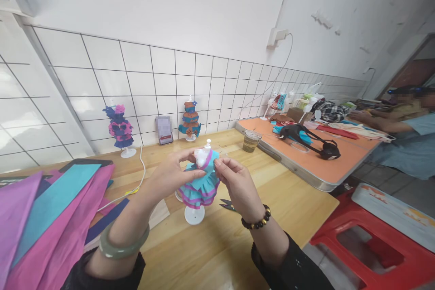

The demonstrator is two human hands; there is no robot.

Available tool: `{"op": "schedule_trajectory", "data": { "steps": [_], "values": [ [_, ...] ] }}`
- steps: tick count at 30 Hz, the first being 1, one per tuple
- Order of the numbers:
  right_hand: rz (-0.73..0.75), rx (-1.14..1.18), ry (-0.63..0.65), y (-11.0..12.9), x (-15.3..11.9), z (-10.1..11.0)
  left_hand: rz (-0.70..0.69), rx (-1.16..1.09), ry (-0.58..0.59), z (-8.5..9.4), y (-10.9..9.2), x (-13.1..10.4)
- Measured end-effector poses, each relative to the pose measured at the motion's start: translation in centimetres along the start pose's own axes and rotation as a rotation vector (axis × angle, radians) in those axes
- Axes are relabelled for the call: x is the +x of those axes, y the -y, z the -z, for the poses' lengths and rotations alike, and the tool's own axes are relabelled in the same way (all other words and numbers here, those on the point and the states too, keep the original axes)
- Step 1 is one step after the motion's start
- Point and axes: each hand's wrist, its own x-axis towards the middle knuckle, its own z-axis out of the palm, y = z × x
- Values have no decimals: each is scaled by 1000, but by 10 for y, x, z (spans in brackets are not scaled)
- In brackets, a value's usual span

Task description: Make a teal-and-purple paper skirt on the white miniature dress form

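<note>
A small white dress form (195, 215) stands before me on the wooden table, wearing a turquoise ruffled dress (200, 186) with purple trim. Part of its white chest is bare beside a diagonal turquoise and purple band. My left hand (171, 173) grips the form's torso from the left, thumb across the front. On the other side, my right hand (234, 176) pinches the edge of the turquoise band (212, 159) between thumb and fingers. Partly behind my right wrist lie dark scissors (227, 205).
Two dressed forms, one blue and pink (119, 129), one brown and blue (190, 120), flank a phone (164, 130) by the wall. Coloured sheets (64, 217) lie left; a cup (250, 141) stands right. Beyond are an orange table (306, 167), a red stool (374, 240) and another person (401, 140).
</note>
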Motion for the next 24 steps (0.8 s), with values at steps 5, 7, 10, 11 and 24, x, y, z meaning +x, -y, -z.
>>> {"op": "schedule_trajectory", "data": {
  "steps": [5,7,10,11,24],
  "values": [
    [24,-58,-79,-8,3,11,5,-12,6,4,6,1],
    [34,-102,-136,-13,4,21,12,-9,-30,8,10,1],
    [27,-304,-182,-23,3,41,31,-32,-107,15,16,1],
    [14,-346,-180,-26,1,48,48,-47,-142,18,18,1],
    [-65,-690,-46,-77,-26,83,153,-9,-671,56,38,-8]
  ]
}}
